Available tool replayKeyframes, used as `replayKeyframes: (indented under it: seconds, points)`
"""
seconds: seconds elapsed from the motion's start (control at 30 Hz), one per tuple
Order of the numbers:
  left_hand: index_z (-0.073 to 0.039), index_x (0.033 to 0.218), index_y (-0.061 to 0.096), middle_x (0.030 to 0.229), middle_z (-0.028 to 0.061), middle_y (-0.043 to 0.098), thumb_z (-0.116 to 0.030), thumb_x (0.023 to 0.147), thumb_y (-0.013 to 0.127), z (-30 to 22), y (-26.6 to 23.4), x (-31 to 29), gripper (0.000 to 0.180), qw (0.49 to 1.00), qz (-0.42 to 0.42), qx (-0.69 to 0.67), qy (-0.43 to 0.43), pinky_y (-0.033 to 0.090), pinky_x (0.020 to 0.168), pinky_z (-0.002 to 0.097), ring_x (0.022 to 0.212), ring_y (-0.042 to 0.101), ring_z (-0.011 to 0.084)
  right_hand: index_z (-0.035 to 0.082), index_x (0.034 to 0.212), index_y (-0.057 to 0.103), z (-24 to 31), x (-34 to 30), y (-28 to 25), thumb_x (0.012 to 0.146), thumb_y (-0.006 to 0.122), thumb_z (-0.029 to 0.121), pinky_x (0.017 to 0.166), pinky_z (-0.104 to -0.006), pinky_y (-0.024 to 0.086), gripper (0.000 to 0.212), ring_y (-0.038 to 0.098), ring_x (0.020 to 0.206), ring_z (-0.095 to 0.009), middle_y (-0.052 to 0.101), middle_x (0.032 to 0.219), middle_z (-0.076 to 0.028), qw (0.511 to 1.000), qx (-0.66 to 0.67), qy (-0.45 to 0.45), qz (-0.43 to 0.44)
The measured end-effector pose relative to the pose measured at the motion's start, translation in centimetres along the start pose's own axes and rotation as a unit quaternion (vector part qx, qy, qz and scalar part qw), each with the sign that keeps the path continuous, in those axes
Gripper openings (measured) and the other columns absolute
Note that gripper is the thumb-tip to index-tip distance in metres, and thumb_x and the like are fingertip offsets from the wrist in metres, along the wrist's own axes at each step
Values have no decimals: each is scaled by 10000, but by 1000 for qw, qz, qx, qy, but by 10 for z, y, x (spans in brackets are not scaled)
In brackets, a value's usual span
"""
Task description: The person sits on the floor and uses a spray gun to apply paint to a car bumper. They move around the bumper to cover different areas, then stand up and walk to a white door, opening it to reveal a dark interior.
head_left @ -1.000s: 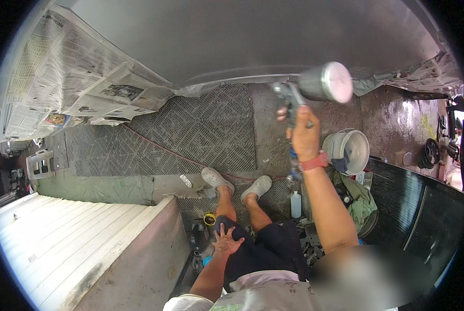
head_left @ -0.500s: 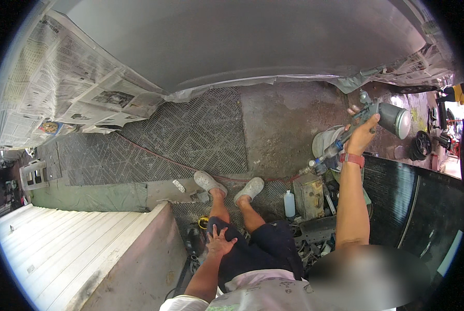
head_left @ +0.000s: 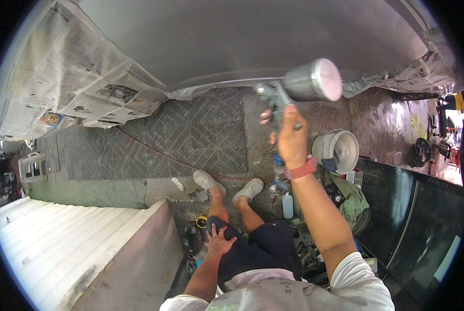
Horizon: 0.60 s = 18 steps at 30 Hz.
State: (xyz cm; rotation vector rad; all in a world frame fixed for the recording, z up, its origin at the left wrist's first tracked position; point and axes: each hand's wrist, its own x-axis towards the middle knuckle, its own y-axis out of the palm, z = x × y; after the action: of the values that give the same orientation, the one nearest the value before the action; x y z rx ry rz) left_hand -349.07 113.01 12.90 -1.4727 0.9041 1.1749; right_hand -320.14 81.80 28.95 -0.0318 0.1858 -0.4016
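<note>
My right hand [head_left: 293, 139] is wrapped round the grip of a spray gun [head_left: 280, 101], whose metal cup [head_left: 315, 82] points up and to the right. The gun is slightly blurred and sits in front of the lower part of a large grey panel [head_left: 242, 46]. A red band circles my right wrist, and a blue fitting shows below the grip. My left hand [head_left: 220, 241] rests on my thigh over dark shorts, fingers spread and holding nothing.
Newspaper sheets [head_left: 82, 88] mask the panel's left side. A red hose [head_left: 154, 153] crosses the dark patterned mat [head_left: 190, 132] near my shoes. To the right stand a white bucket [head_left: 346, 147], a green cloth [head_left: 353, 199] and a bottle [head_left: 288, 206]. A white ridged surface [head_left: 71, 249] lies lower left.
My right hand has swung left with the spray gun, bringing it from the panel's right end toward the middle. My left hand has stayed on my thigh.
</note>
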Motion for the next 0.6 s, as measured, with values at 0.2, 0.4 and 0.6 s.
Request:
replayKeyframes:
  seconds: [0.2,0.4,0.6]
  points:
    - [-398,1611,340,1770,62,11,-710,873,659,-4,2,-3,863,1000,2,-13,-5,294,1180,710,1600,75,446,14,1257,661,35,-5,51,1107,334,591,517,-241,480,680,699,847,-128,736,984,-76,989,38,-49,135]
    - [-402,1614,332,1770,63,1,-704,880,655,-6,1,0,858,1000,8,-4,-8,299,1180,704,1601,71,446,78,1383,629,53,12,26,1107,380,566,508,-230,481,614,694,825,-120,734,936,-53,996,72,-31,52]
    - [-402,1612,333,1770,64,2,-702,876,662,-7,-8,0,860,1000,12,-4,-12,308,1170,717,1600,69,447,135,1544,471,53,20,-54,1101,284,620,499,-254,475,682,674,801,-153,710,953,-85,995,34,-47,-85]
